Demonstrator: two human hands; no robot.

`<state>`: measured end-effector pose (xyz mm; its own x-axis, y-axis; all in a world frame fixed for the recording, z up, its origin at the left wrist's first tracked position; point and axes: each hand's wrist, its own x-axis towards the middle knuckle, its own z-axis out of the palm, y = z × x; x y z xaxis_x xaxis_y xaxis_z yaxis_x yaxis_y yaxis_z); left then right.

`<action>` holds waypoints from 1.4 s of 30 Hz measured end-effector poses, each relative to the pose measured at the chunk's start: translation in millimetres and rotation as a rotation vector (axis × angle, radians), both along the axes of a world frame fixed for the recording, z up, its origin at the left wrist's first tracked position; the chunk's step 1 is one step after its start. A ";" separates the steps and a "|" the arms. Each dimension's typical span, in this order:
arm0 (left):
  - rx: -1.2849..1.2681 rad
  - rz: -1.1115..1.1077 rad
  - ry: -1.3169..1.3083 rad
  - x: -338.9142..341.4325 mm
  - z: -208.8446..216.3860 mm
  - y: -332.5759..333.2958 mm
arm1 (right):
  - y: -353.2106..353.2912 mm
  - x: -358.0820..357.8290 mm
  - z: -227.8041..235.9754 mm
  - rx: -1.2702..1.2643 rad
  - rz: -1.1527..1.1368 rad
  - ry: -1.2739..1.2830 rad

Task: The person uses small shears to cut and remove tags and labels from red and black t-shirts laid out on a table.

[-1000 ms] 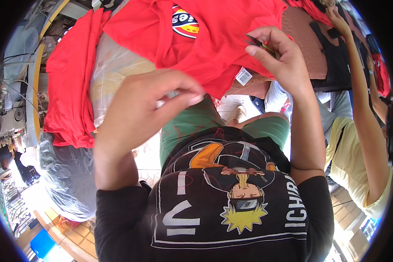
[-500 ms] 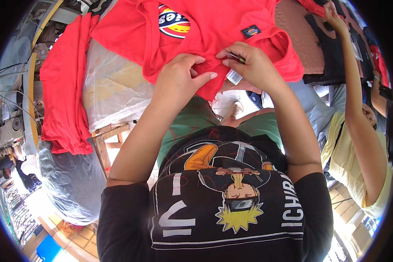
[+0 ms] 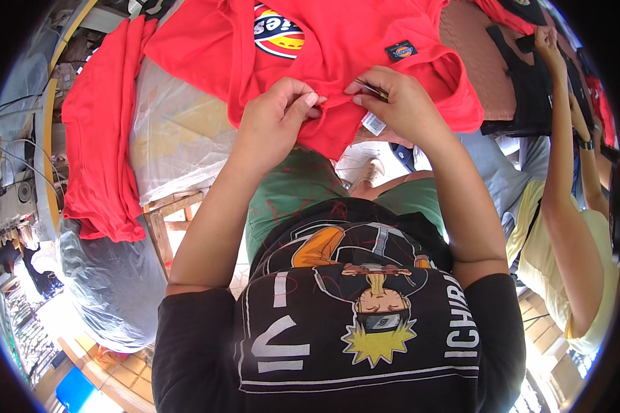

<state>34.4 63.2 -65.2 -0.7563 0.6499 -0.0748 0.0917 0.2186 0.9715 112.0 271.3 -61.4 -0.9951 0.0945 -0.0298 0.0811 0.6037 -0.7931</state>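
Note:
A red garment (image 3: 365,41) with a round printed logo and a small dark patch lies spread over the table in front of me. My left hand (image 3: 272,117) is closed, its thumb and forefinger pinching the garment's near edge. Close by on the right, my right hand (image 3: 396,100) has its fingertips on the same edge. Small thread snips (image 3: 373,90), dark with a bit of yellow, sit in that hand, mostly hidden by its fingers. A white tag (image 3: 373,124) with a barcode hangs below the right hand.
At the left, a red garment (image 3: 103,131) drapes beside a plastic-covered surface (image 3: 179,131), above a plastic-wrapped bundle (image 3: 110,289). Red thread bits cling to my green shorts (image 3: 289,186). At the right, a person in yellow (image 3: 565,255) reaches towards black garments (image 3: 523,82) on the brown-covered table (image 3: 472,62).
My left hand's thumb and forefinger have closed on the garment's edge, and the hand has come up slightly. At the right, the other person's raised hand has shifted rightward and down.

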 end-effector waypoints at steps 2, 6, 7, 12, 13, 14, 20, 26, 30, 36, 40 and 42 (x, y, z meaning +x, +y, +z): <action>-0.029 -0.013 -0.037 0.0 6.0 1.2 | -0.4 0.4 0.2 0.016 -0.002 0.015; -0.043 0.000 -0.049 1.1 7.1 2.6 | -2.5 1.2 4.9 -0.001 0.031 0.056; -0.052 -0.001 -0.053 0.3 7.1 3.3 | -4.6 3.0 8.5 -0.061 0.041 0.070; -0.079 -0.013 -0.033 -1.0 6.0 3.2 | -18.7 0.3 11.3 -0.031 0.141 0.238; -0.077 -0.010 -0.036 -0.7 6.2 3.4 | -20.2 -1.8 5.9 -0.008 0.143 0.242; -0.075 -0.007 -0.040 -0.5 6.3 3.5 | -21.1 -3.0 3.3 0.015 0.146 0.246; -0.195 -0.101 0.039 -0.3 19.6 0.5 | -17.5 0.5 2.5 -0.025 0.107 0.222; -0.034 -0.117 0.238 5.2 2.3 -0.5 | -19.0 3.6 11.1 -0.014 0.139 0.130; -0.090 -0.041 0.328 12.6 3.5 8.1 | -17.4 3.6 9.0 0.030 0.169 0.160; -0.243 -0.067 0.909 18.1 8.3 10.7 | -14.8 5.7 16.3 0.189 0.241 0.077; -0.250 -0.163 0.811 13.6 6.1 8.7 | -9.4 4.6 17.6 0.155 0.294 0.019; -0.283 -0.193 0.672 8.7 8.2 7.1 | -8.2 2.3 16.9 0.076 0.280 -0.009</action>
